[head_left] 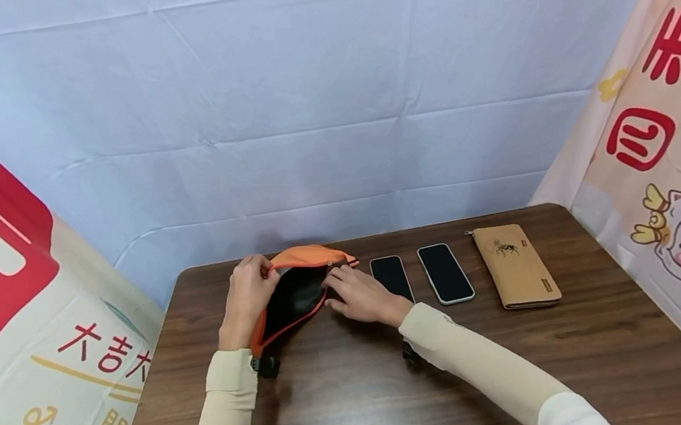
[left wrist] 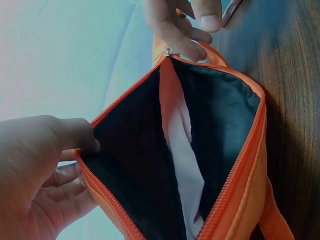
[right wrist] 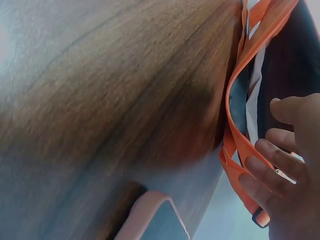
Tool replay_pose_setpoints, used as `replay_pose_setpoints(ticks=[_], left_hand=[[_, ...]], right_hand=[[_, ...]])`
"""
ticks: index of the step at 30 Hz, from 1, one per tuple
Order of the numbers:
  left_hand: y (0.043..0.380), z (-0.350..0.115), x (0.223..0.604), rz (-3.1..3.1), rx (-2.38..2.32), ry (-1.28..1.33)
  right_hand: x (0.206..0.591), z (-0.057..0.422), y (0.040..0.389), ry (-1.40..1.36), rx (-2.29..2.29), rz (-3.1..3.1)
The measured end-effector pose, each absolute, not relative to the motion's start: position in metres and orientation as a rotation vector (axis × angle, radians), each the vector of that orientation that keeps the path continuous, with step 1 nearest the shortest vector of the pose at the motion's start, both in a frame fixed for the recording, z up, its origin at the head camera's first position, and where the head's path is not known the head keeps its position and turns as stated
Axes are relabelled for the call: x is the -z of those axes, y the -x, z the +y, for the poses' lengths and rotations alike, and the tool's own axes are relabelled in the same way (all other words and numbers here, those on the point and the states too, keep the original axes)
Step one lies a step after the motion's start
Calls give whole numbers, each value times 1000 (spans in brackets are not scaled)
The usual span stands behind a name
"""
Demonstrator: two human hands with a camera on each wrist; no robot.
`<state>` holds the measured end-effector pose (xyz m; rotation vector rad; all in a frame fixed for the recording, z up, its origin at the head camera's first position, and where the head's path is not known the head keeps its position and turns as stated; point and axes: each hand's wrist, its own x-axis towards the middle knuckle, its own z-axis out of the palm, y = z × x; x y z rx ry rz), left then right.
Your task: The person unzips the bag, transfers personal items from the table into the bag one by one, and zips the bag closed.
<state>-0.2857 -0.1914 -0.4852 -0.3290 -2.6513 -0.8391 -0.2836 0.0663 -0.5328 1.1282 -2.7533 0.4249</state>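
Your left hand [head_left: 248,294] grips the orange zippered waist bag [head_left: 304,255] by the left part of its rim: in the left wrist view your thumb hooks over the edge into the mouth while the other fingers lie outside. The bag sits near the far edge of the wood-grain table [head_left: 356,405], directly between your two hands, its mouth spread wide toward you. Its dark lining [left wrist: 220,95] shows, with a pale divider [left wrist: 184,155] running down the middle.

Your right hand [head_left: 358,293] is at the bag's right end, close to the metal zipper slider [left wrist: 169,51]. Its fingers are relaxed and parted, grasping nothing; whether a fingertip touches the rim, you cannot tell from these views. Beneath that hand in the right wrist view, an orange strap with a black buckle [right wrist: 261,217] extends from the bag's end.

Just right of your right hand lies a dark-screened smartphone [head_left: 392,278], its lower end partly covered by your wrist. Next to it is a second smartphone with a light-edged case [head_left: 446,273], and farther right a tan zippered long wallet [head_left: 516,265], bearing a small dark printed figure. A pale cloth backdrop [head_left: 297,101] hangs behind the table.
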Motion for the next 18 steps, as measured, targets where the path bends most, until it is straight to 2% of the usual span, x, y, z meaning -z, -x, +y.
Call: replay_pose_setpoints(ticks=[18], left_hand=[[286,-192,483,-2678,839,302]], right_hand=[[518,83,283,-1107,-455,-2730]])
